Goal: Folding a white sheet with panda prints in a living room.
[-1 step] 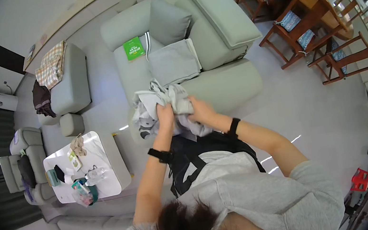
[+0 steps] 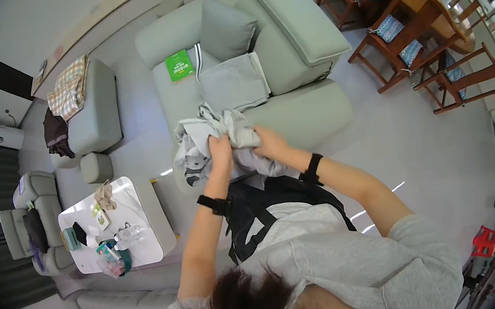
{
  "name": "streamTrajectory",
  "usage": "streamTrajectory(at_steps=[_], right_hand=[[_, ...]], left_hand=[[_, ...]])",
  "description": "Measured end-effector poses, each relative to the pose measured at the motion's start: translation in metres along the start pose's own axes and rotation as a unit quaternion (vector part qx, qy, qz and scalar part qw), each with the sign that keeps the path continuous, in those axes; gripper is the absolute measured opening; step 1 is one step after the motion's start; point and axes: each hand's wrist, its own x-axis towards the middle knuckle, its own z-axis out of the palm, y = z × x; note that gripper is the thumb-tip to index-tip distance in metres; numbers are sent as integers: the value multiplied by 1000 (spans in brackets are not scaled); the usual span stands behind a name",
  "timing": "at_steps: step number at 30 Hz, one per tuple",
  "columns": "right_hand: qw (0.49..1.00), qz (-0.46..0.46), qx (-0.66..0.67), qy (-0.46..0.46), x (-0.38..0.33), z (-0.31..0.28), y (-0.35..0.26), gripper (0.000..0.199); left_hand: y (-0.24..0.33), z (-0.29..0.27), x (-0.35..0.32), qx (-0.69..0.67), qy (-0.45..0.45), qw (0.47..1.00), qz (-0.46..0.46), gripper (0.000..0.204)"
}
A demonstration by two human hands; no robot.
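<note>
Grey cloth, a bunched garment (image 2: 219, 139) with a dark print on its lower left part, hangs in front of the person, gathered up between both hands just above the front edge of the pale green sofa (image 2: 306, 113). The left hand (image 2: 219, 149) is closed on the cloth, knuckles up, with folds spilling out above and to the left of it. The right hand (image 2: 270, 143) is closed too, gripping the garment's right side, so the two hands sit close together, almost touching, with the bunched top of the cloth between them. More of the fabric droops below the hands toward the person's chest.

Both forearms come up from the lower part of the view, bare, elbows spread wide and wrists angled in toward each other. Each wrist wears a black band; the left band (image 2: 213, 204) shows plainly, the right band (image 2: 311, 169) sits just behind the right hand.

On the sofa seat beyond the hands lies a folded grey cloth (image 2: 235, 82), flat and well apart from the one being held, with a green booklet (image 2: 180, 65) beside it and a grey cushion (image 2: 226, 27) leaning behind. To the left stands a white low worktop (image 2: 141, 216) strewn with small items.
</note>
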Motion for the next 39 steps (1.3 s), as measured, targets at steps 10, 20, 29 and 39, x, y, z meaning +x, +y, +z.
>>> streamTrajectory(at_steps=[10, 20, 29, 39], right_hand=[[932, -267, -94, 225, 52, -99, -60, 49], [991, -96, -88, -38, 87, 22, 132, 37], [935, 262, -2, -239, -50, 15, 323, 31], [902, 227, -174, -322, -35, 29, 409, 27]], left_hand=[[147, 17, 9, -113, -65, 986, 106, 30], [-20, -135, -27, 39, 42, 972, -227, 39], [-178, -305, -330, -109, 458, 799, -375, 26], [-215, -231, -459, -316, 546, 688, -359, 26]])
